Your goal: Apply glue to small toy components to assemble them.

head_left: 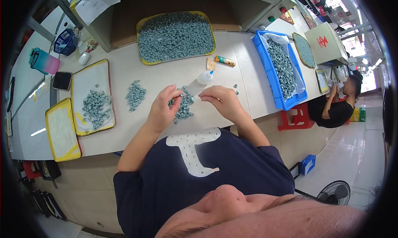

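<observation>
A loose heap of small teal-grey pieces (183,110) lies on the white table in front of me. My left hand (163,105) is at the heap's left side, fingers curled and thumb tip near the index finger. Pieces show around those fingertips, but I cannot tell which are gripped. To the right of the heap, my right hand (224,101) has thumb and index finger pinched together just above the table. Whatever is in that pinch is too small to make out. A white squeeze bottle (205,77) with a blue tip stands just beyond, between the hands.
A yellow-rimmed tray (141,60) full of pieces sits at the back. On the right is a blue bin (277,98) of pieces. Leftward are a smaller heap (135,96), two yellow-edged trays (92,68), a phone (62,81) and a tumbler (43,61). A co-worker (338,101) sits far right.
</observation>
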Motion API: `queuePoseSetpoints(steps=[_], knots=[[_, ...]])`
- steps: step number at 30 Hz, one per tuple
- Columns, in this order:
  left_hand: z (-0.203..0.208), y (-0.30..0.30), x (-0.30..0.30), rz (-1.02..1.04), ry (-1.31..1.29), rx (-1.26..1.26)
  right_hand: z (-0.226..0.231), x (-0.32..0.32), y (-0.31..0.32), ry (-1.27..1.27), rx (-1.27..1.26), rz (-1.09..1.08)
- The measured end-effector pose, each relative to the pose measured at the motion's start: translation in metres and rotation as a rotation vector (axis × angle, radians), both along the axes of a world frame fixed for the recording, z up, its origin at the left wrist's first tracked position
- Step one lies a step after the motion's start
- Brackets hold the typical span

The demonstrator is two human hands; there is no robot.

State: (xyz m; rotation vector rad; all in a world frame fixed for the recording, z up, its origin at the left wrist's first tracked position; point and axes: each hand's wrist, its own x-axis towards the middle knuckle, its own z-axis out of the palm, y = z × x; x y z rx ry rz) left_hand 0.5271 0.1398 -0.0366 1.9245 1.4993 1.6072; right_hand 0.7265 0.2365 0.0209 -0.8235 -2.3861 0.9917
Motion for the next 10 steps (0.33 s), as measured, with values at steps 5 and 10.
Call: queuePoseSetpoints(steps=[5,10], knots=[[0.000,-0.003,0.000,0.014,0.008,0.036,0.002,-0.030,-0.014,0.220,-0.034,-0.039],[-0.001,-0.007,-0.007,0.041,-0.015,0.048,-0.001,-0.045,-0.021,0.203,-0.120,-0.087]])
